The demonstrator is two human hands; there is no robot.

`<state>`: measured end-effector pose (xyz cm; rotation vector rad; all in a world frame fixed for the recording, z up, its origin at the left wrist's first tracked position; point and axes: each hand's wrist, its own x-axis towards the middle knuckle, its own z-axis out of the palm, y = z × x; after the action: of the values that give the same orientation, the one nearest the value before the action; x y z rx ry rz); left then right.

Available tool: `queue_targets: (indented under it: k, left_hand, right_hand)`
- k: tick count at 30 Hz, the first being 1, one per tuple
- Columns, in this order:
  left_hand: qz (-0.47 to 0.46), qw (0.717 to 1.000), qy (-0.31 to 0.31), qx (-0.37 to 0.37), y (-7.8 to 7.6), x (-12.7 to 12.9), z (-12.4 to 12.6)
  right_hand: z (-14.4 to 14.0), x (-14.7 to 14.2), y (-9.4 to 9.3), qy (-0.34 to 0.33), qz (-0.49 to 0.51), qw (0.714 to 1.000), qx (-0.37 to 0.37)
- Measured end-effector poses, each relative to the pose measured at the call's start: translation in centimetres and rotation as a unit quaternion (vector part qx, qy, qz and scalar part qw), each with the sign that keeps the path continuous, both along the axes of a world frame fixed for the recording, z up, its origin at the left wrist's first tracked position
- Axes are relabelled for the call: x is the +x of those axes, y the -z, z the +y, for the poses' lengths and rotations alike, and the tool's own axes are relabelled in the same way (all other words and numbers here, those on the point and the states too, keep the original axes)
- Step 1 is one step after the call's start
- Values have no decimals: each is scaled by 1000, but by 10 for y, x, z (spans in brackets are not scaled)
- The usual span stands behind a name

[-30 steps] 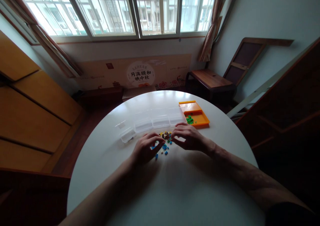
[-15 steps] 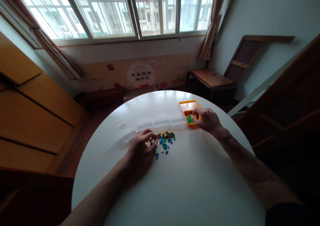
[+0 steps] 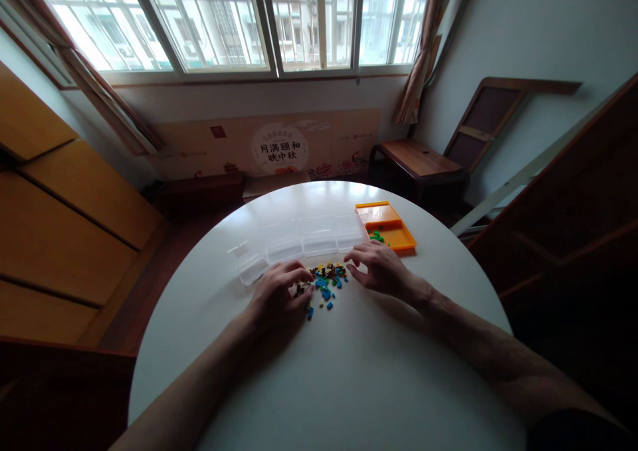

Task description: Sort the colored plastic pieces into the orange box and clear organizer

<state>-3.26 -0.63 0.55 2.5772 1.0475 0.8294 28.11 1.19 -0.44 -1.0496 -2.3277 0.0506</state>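
A small pile of mixed toy bricks (image 3: 326, 281), blue, yellow, green and brown, lies on the white round table. At its left edge rests my left hand (image 3: 279, 288), fingers curved and thumb apart, with brown bricks showing by the fingertips. My right hand (image 3: 381, 268) hovers at the pile's right side, its thumb and fingers parted and nothing visible between them. Behind that hand sits an orange box (image 3: 401, 238) with its lid opened back. Several green bricks (image 3: 377, 236) lie in the box's left part.
Clear plastic boxes (image 3: 284, 246) stand in a row behind the pile, reaching to the orange box. The white table (image 3: 349, 378) has a rounded far edge. Beyond it are a wooden stool (image 3: 419, 157) and a printed cardboard panel (image 3: 199, 135) under the window.
My right hand has moved from the orange box toward me and left, to the pile's right side. More of the box interior now shows. My left hand stays about where it was.
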Motion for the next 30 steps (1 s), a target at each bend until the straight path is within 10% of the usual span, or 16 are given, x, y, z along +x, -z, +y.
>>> queue_targets:
  k: [30]
  left_hand:
    - [-5, 1000, 23, 19, 3, -8, -2]
  right_hand:
    - [-2, -6, 1, 29, 17, 999, 9]
